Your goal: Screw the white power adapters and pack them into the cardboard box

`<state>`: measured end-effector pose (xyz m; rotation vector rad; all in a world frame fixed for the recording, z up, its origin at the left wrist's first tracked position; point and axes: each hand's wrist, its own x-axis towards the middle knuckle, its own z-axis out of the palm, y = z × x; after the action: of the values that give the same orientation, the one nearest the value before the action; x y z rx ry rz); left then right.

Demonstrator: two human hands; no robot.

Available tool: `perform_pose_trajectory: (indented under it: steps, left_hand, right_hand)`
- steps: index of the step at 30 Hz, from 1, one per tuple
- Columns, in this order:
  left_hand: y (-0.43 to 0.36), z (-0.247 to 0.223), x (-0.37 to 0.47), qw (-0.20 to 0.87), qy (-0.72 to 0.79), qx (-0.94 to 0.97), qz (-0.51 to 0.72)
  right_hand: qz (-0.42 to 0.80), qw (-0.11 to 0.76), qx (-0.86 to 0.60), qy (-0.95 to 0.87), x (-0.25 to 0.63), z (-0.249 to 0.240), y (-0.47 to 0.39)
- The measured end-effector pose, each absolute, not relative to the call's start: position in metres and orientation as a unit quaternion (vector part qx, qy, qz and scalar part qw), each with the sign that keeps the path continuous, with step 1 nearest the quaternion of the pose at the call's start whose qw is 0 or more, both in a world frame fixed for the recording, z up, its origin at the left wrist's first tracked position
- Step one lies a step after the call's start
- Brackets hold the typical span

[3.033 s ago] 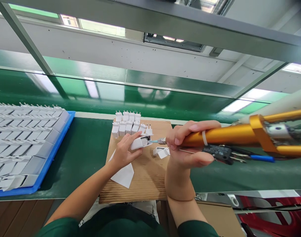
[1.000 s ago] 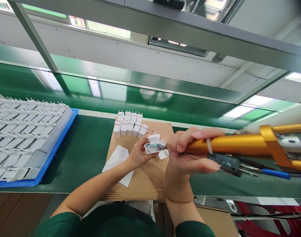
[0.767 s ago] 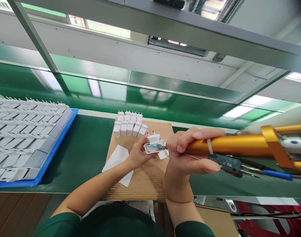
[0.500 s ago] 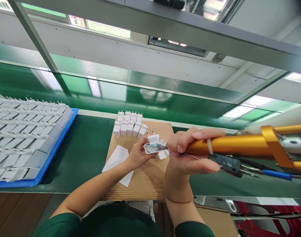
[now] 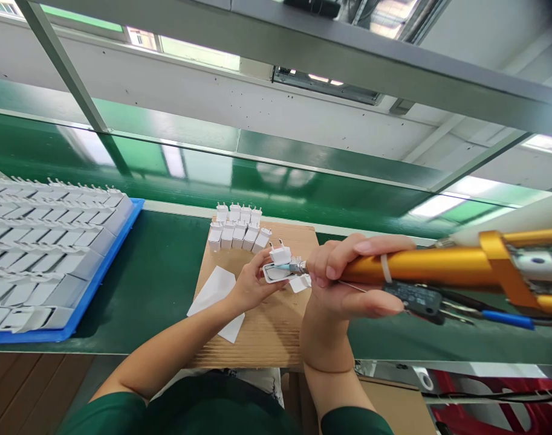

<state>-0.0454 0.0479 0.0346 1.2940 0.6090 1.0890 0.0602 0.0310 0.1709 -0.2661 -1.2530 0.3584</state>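
Observation:
My left hand [image 5: 251, 283] grips a white plug housing [image 5: 276, 273] above a cardboard sheet [image 5: 262, 338]. Its two-pin part [image 5: 280, 254] points upward at the housing's far side. Wrapped round an orange-gold tool [image 5: 421, 266] is my right hand [image 5: 343, 272], and the tool's narrow tip reaches the housing's open side. A black switch [image 5: 414, 300] with wires sits beneath the tool body. Several white plugs [image 5: 239, 232] stand in two rows at the far edge of the cardboard. White paper pieces [image 5: 214, 290] lie left of my left hand.
A blue tray [image 5: 92, 296] full of white plug parts [image 5: 35, 254] stands at the left on the green table [image 5: 153, 272]. A metal frame [image 5: 60, 66] rises beyond the table. Another white piece [image 5: 299, 284] lies below the tool tip.
The housing and my left hand have shifted very slightly. Both hands keep their grips, and the tool tip remains at the housing.

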Motion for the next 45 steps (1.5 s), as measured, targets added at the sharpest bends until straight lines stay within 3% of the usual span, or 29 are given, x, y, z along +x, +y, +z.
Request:
perform_pose_trajectory:
  steps: [20,28,34,41,45]
  left_hand:
    - [0.051,0.041,-0.058,0.587,0.285,0.617,0.44]
    - [0.085,0.028,-0.074,0.561,0.324,0.708,0.28]
    - [0.094,0.023,-0.084,0.546,0.295,0.763,0.181]
    - [0.085,0.014,-0.062,0.433,0.326,0.778,0.317]
    - [0.083,0.01,-0.047,0.39,0.328,0.797,0.324]
  right_hand:
    - [0.176,0.776,-0.117,-0.595,0.064,0.17,0.03]
    - [0.152,0.782,-0.182,-0.577,0.062,0.169,0.028]
    - [0.165,0.792,-0.15,-0.569,0.065,0.162,0.032]
    - [0.165,0.773,-0.152,-0.593,0.073,0.155,0.034]
    - [0.179,0.774,-0.128,-0.593,0.074,0.156,0.034]
